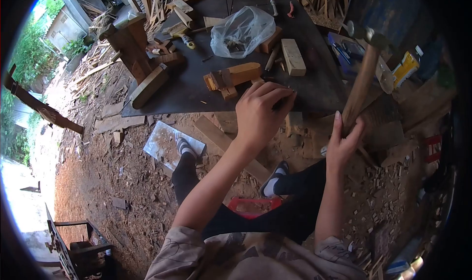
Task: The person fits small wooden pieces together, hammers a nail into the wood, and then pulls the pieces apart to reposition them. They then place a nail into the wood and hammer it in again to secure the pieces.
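My right hand [346,144] is wrapped round the lower wooden handle of a hammer [361,85]. The hammer stands nearly upright, its metal head at the top. Over the front edge of the dark worktable [314,90], my left hand [265,108] is closed with curled fingers. Something dark shows beneath those fingers, too hidden to name. Just beyond that hand lies an orange-brown wooden block [243,73] with a dark band across it and a smaller wood piece against it. A pale wooden block [293,57] rests farther back, beside a thin dark stick-like tool [272,57].
A clear plastic bag [243,31] with small dark bits sits on the table. A wooden stand-like piece [130,48] rises at its left. A yellow bottle [407,68] and a purple tray [339,48] are at right. Wood scraps cover the ground.
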Tool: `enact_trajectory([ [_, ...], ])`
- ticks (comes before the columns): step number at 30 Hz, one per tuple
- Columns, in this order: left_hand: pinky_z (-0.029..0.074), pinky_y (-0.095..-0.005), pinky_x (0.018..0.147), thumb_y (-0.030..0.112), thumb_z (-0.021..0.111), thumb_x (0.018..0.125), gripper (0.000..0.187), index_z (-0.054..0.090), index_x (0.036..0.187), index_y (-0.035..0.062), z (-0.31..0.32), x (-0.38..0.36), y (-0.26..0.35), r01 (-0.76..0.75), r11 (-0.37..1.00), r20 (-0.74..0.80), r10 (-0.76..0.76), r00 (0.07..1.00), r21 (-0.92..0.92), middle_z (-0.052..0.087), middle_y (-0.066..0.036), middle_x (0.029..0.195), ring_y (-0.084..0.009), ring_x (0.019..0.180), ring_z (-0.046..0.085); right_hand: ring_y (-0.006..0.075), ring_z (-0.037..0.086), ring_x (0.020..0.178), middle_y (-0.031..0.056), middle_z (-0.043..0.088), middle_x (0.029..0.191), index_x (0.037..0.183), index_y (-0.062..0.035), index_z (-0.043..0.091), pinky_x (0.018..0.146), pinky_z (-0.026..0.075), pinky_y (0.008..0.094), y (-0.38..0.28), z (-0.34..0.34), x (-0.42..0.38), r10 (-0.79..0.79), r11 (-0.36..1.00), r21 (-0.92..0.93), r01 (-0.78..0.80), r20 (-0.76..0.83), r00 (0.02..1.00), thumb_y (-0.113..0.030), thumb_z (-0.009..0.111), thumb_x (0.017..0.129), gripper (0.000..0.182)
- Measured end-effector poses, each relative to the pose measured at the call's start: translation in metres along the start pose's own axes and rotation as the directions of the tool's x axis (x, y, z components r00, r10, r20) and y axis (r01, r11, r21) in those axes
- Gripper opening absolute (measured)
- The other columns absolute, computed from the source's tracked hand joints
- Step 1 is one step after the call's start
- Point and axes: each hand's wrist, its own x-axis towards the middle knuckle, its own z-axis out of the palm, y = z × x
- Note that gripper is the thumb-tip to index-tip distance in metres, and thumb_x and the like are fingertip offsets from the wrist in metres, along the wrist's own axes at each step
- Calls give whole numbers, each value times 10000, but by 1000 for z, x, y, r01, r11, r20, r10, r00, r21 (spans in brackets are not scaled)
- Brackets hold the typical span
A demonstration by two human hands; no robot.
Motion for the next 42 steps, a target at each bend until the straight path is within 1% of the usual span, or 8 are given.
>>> enact_trajectory([
  [4,585,-360,784,143,858,878,88,846,933,75,-1,-1,-3,-17,1000,-10,17,1000,2,797,-29,958,-236,885,723,285,660,1016,154,655,1119,1346,27,530,907,515,408,12,-4,-4,250,927,274,-254,51,967,-225,778,1043,465],
  [5,585,-360,782,141,859,876,87,846,932,76,0,0,-4,-24,1000,-18,24,1000,6,797,-29,958,-235,883,723,193,638,857,96,639,1012,1375,22,506,769,519,341,10,-8,1,124,952,287,-110,-29,992,-205,743,1066,451],
  [8,585,-361,780,137,862,872,86,845,932,78,2,-2,-3,-26,1000,-24,26,999,1,795,-26,957,-235,877,723,74,519,657,24,540,861,1398,24,497,563,428,259,-2,-43,19,241,725,575,-379,303,922,-230,637,1129,395],
  [12,586,-362,779,135,864,867,87,841,927,77,0,-3,-3,-24,1000,-17,24,1000,7,793,-25,954,-238,872,723,36,430,608,1,500,841,1367,10,549,543,372,228,2,-80,42,146,820,454,-348,422,895,-270,567,1157,351],
  [17,582,-358,774,129,861,865,75,834,910,75,2,-2,-4,-34,999,-42,35,998,13,790,-21,945,-238,861,719,479,727,1033,297,748,1178,1369,65,660,922,537,503,4,-109,43,-6,973,-196,120,501,865,-450,761,1021,630],
  [24,581,-360,777,122,857,861,66,829,904,81,1,-3,-7,-35,999,-38,35,999,-8,787,-18,938,-234,857,715,448,728,1106,304,740,1186,1403,83,631,924,547,466,-6,-119,50,-1,998,55,-26,451,892,-409,775,1017,642],
  [31,575,-363,762,150,862,861,80,832,902,89,1,-3,-5,-8,1000,-31,8,999,20,781,-11,923,-227,853,706,397,762,979,267,760,1043,1370,58,656,816,558,458,-26,-127,73,-60,978,-114,175,653,755,-416,768,1024,597],
  [42,581,-359,773,165,869,855,84,834,886,96,2,-3,-5,5,1000,-52,-4,999,10,784,-2,925,-219,863,710,449,746,913,257,758,1001,1292,46,669,775,555,487,-28,-124,75,-134,968,-108,228,548,826,-398,762,1022,528],
])
